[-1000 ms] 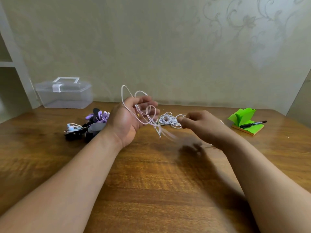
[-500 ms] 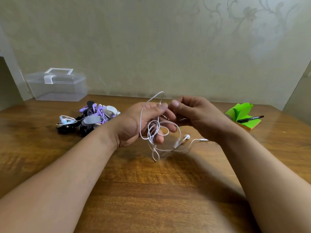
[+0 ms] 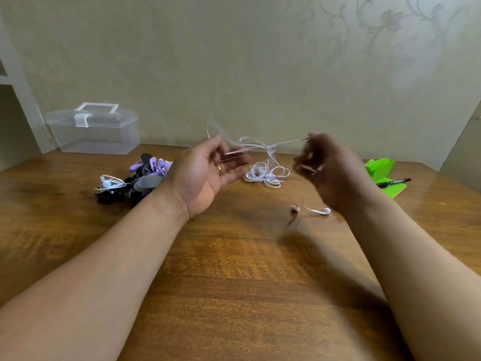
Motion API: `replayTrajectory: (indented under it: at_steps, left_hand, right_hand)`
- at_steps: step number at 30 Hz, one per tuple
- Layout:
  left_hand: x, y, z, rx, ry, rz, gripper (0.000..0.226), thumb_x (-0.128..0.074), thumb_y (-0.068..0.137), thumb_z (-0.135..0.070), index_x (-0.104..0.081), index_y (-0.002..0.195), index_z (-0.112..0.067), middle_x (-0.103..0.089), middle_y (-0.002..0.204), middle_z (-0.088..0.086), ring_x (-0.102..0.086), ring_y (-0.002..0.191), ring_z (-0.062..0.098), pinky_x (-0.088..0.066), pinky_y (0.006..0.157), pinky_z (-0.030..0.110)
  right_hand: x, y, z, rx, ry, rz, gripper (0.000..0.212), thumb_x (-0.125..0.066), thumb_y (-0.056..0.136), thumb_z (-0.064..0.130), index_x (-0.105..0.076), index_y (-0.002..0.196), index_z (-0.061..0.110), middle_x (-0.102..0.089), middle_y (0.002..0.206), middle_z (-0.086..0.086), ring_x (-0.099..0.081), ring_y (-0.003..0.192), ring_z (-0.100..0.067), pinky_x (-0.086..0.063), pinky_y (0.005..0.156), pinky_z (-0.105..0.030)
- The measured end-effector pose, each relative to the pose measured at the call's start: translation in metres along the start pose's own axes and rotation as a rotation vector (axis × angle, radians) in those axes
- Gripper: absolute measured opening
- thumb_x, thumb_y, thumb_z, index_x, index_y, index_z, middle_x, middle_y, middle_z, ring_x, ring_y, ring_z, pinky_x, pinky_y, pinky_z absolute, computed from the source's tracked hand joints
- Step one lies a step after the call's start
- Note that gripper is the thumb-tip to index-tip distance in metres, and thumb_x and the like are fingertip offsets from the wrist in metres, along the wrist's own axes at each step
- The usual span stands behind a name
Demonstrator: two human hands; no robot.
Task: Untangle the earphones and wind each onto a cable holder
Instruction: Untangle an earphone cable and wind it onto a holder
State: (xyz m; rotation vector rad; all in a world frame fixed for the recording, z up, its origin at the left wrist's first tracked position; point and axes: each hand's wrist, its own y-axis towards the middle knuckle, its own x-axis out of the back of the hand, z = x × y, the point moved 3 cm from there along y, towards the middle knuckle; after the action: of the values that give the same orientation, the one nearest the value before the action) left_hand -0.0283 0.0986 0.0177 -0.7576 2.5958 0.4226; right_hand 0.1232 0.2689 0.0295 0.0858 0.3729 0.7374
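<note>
earphone cable (image 3: 268,149), white, is held in the air above the wooden table (image 3: 234,295), stretched between the two hands with a loose knot near its middle. the left hand (image 3: 208,175) is turned palm up, its fingers nearly straight and spread, and the cable is carried across them below the thumb. the right hand (image 3: 330,170) is blurred; its fingers are curled and the far end of the cable is pinched at their tips. one earbud (image 3: 324,211) of this cable is seen lying on the table just below the right hand. a second coil of white earphones (image 3: 265,175) lies on the table between and behind the hands. a pile of purple and black earphones (image 3: 145,175) is noted beside the left wrist. a clear plastic box (image 3: 96,131) stands at the wall. a green notepad (image 3: 378,166) with a pen (image 3: 394,182) is recorded at the right.
</note>
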Motion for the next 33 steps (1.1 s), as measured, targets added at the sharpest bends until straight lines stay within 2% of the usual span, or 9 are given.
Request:
replayTrajectory:
  at_steps: [4,7,11,13,15,17,20,26,33]
  left_hand:
    - [0.015,-0.001,0.002,0.098,-0.173,-0.148,0.04,-0.044,0.106,-0.031,-0.039,0.067,-0.022,-0.034,0.053,-0.003,-0.04,0.041,0.015,-0.059,0.057,0.031]
    - [0.021,0.0,0.0,0.101,-0.118,-0.234,0.042,-0.05,0.104,-0.034,-0.04,0.065,-0.024,-0.024,0.049,-0.005,-0.026,0.039,0.015,-0.047,0.05,0.022]
    - [0.027,0.007,-0.009,-0.065,-0.191,-0.286,0.043,-0.05,0.106,-0.041,-0.051,0.07,-0.019,-0.038,0.054,-0.001,-0.051,0.054,0.017,-0.058,0.087,0.04]
    - [0.031,0.009,-0.016,-0.108,-0.283,-0.26,0.042,-0.046,0.107,-0.044,-0.054,0.075,-0.017,-0.043,0.057,-0.003,-0.05,0.051,0.013,-0.06,0.068,0.031]
    - [0.036,0.009,-0.022,-0.097,-0.252,-0.234,0.044,-0.044,0.108,-0.045,-0.055,0.075,-0.019,-0.033,0.053,-0.005,-0.029,0.041,0.01,-0.033,0.038,0.02]
    - [0.046,0.009,-0.028,-0.178,-0.007,-0.309,0.044,-0.045,0.107,-0.043,-0.055,0.071,-0.018,-0.025,0.051,-0.005,-0.018,0.041,0.01,-0.016,0.038,0.021]
    - [0.048,-0.001,-0.038,-0.467,0.569,-0.468,0.05,-0.053,0.102,-0.043,-0.051,0.063,-0.013,-0.029,0.047,-0.008,-0.026,0.045,0.014,-0.022,0.046,0.028]
    - [0.042,-0.009,-0.032,-0.607,1.036,-0.511,0.068,-0.05,0.098,-0.06,-0.052,0.066,0.0,-0.039,0.051,0.006,-0.041,0.056,0.029,-0.04,0.058,0.047]
    - [0.018,-0.004,-0.025,-0.4,0.576,-0.309,0.062,-0.044,0.107,-0.051,-0.058,0.067,-0.006,-0.03,0.044,-0.007,-0.025,0.042,0.012,-0.023,0.045,0.024]
  right_hand:
    - [0.031,0.004,0.025,0.016,0.592,-0.141,0.044,-0.045,0.102,0.017,-0.048,0.058,0.017,-0.066,0.068,-0.002,-0.075,0.077,-0.021,-0.06,0.089,-0.037]
    - [0.053,0.006,0.037,0.027,0.821,-0.125,0.042,-0.049,0.097,0.017,-0.039,0.056,0.02,-0.032,0.054,0.009,-0.039,0.043,-0.008,-0.045,0.048,-0.017]
    - [0.074,0.013,0.042,0.128,0.274,-0.3,0.034,-0.053,0.095,0.027,-0.036,0.066,0.026,-0.02,0.056,0.009,-0.016,0.044,-0.009,-0.015,0.037,-0.023]
    - [0.072,0.011,0.043,0.245,-0.007,-0.434,0.029,-0.054,0.094,0.029,-0.036,0.071,0.026,-0.024,0.052,0.008,-0.018,0.044,-0.012,-0.016,0.04,-0.021]
    - [0.073,0.009,0.045,0.329,-0.121,-0.515,0.03,-0.054,0.098,0.029,-0.038,0.072,0.026,-0.031,0.05,0.009,-0.024,0.046,-0.014,-0.019,0.044,-0.022]
    - [0.081,0.006,0.049,0.388,-0.23,-0.604,0.031,-0.054,0.097,0.036,-0.042,0.071,0.025,-0.04,0.056,0.005,-0.031,0.052,-0.017,-0.024,0.049,-0.028]
    - [0.091,0.001,0.054,0.469,-0.459,-0.723,0.033,-0.05,0.095,0.047,-0.046,0.073,0.024,-0.05,0.075,-0.008,-0.042,0.067,-0.02,-0.033,0.058,-0.033]
    - [0.073,0.001,0.05,0.55,-0.601,-0.564,0.027,-0.047,0.107,0.035,-0.065,0.102,0.016,-0.07,0.083,0.002,-0.056,0.068,0.007,-0.041,0.066,-0.021]
    - [0.037,-0.002,0.034,0.24,-1.216,-0.109,0.04,-0.057,0.099,0.044,-0.068,0.077,0.012,-0.066,0.061,0.008,-0.056,0.056,-0.005,-0.038,0.058,-0.032]
